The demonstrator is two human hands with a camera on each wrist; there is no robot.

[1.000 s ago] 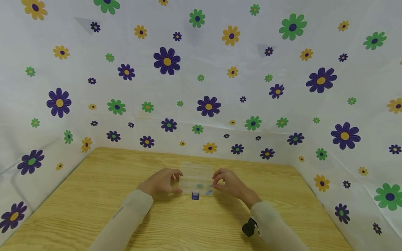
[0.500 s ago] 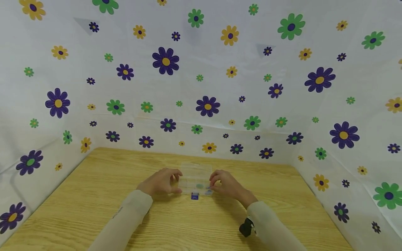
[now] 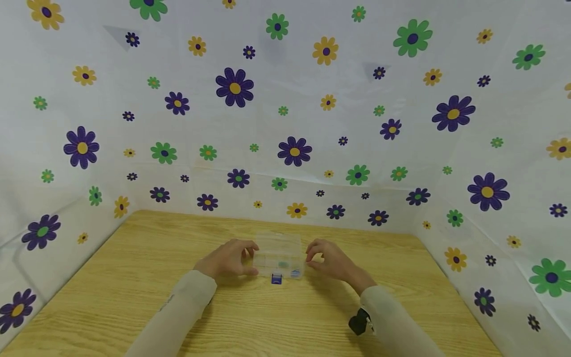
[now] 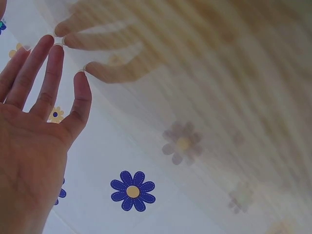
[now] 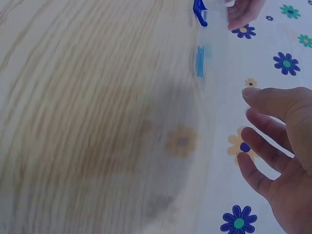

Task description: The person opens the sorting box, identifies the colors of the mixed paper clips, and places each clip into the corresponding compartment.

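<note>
A small clear plastic compartment box [image 3: 276, 253] lies on the wooden table [image 3: 134, 277], with a blue latch [image 3: 276, 279] at its near edge. A green piece [image 3: 283, 264] and a blue piece [image 3: 295, 272] show inside it. My left hand [image 3: 250, 258] is at the box's left end. In the left wrist view its straight fingers [image 4: 51, 73] touch the glossy clear plastic. My right hand [image 3: 314, 255] hovers just right of the box, its fingers [image 5: 265, 136] loosely curled and holding nothing. The blue latch [image 5: 200, 12] shows at the top of the right wrist view.
Flower-printed white sheets [image 3: 294, 124] wall the table in at the back and on both sides. A black strap-mounted device [image 3: 359, 322] sits on my right wrist. Bare wood lies left, right and in front of the box.
The right hand first moved in against the box's right end, then drew back a little to the right. The left hand and the box stayed put.
</note>
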